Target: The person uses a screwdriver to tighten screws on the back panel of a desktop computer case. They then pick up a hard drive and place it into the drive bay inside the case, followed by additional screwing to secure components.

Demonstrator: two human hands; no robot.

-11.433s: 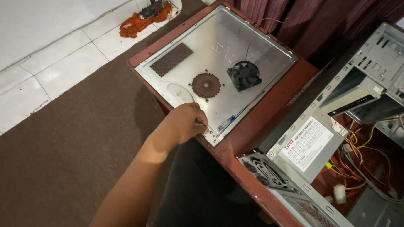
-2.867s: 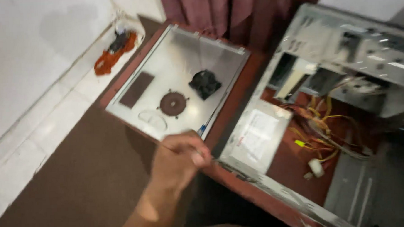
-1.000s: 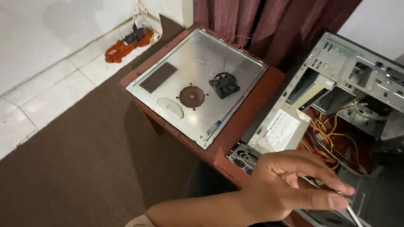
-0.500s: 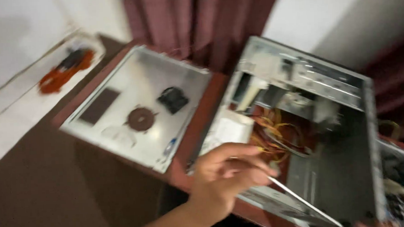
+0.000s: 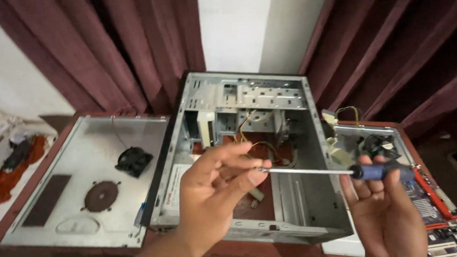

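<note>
Both hands share one screwdriver (image 5: 333, 171) at lower centre of the frame: the left hand (image 5: 215, 188) pinches the tip of its thin steel shaft between thumb and fingers, while the right hand (image 5: 388, 209) curls around the blue handle. Behind them the computer case (image 5: 250, 153) lies open on the reddish worktop (image 5: 275, 252), bare sheet metal with loose coloured wires inside. Its side panel (image 5: 87, 186), flat grey steel with a round vent, is already off at left. A motherboard (image 5: 437, 206) lies at lower right.
</note>
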